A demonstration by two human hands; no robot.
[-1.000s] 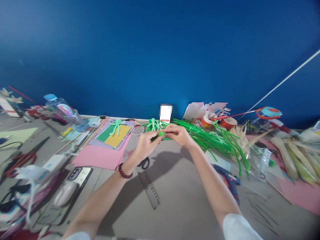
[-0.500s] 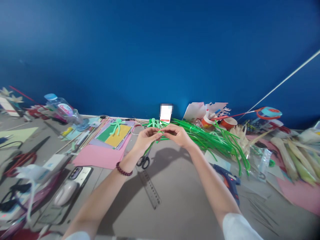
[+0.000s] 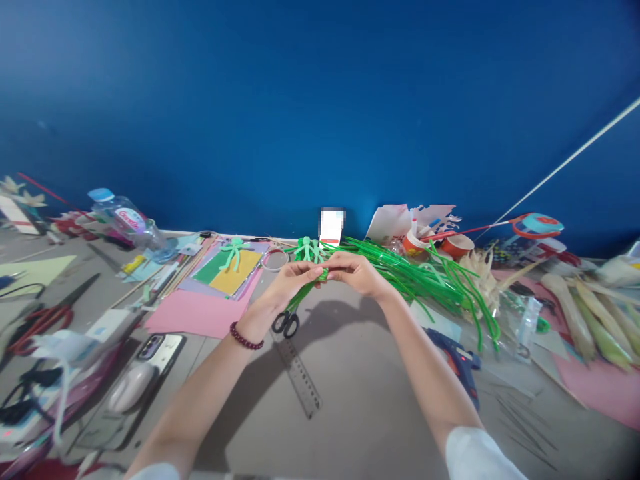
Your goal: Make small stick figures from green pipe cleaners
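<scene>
My left hand [image 3: 299, 277] and my right hand [image 3: 353, 272] meet above the table, fingertips pinched together. Between them is a small green piece [image 3: 324, 274] that looks like bent pipe cleaner, partly hidden by the fingers. Thin green strands [image 3: 299, 299] slant down from under my left hand toward black-handled scissors [image 3: 286, 325]; whether they join the held piece I cannot tell. A clear ruler [image 3: 299, 377] lies just below the scissors. Right of my right hand spreads a pile of long green pipe cleaners [image 3: 420, 270]. Behind my hands are light green figures [image 3: 307, 248].
A lit phone [image 3: 331, 228] leans on the blue wall. On the left lie pink paper [image 3: 200, 312], coloured sheets, a phone with a mouse [image 3: 133, 387] on it, red-handled scissors [image 3: 43, 327] and a bottle [image 3: 125, 217]. A glue gun [image 3: 457, 363] and dried husks [image 3: 595, 320] are right.
The green piece between my fingertips has turned and shows more now. My fingers have shifted slightly lower, and more of the green strands below my left hand is visible.
</scene>
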